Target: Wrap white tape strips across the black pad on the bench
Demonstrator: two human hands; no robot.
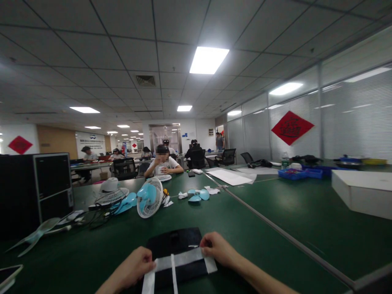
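From where I stood, in the head camera's view, the black panel point(186, 269) lay flat on the green bench point(260, 253), toward its near edge and left of the metal seam point(275, 229). A pale strip point(180, 259) ran across it, with other light bands point(174, 275) running down toward the near edge.

The left hand point(137, 265) was nearly closed, thumb and fingers pinching the pale strip at its left end. The right hand point(219, 248) was curled, its fingertips pinched on the right end.

Beyond the panel stood a white fan head with blue blades point(150, 197), and right of that lay a loose blue blade set point(198, 195). A black computer tower point(54, 185) stood at the bench's left edge, a white box point(364, 192) toward the right edge. A person point(163, 163) sat at the far edge, hands raised.
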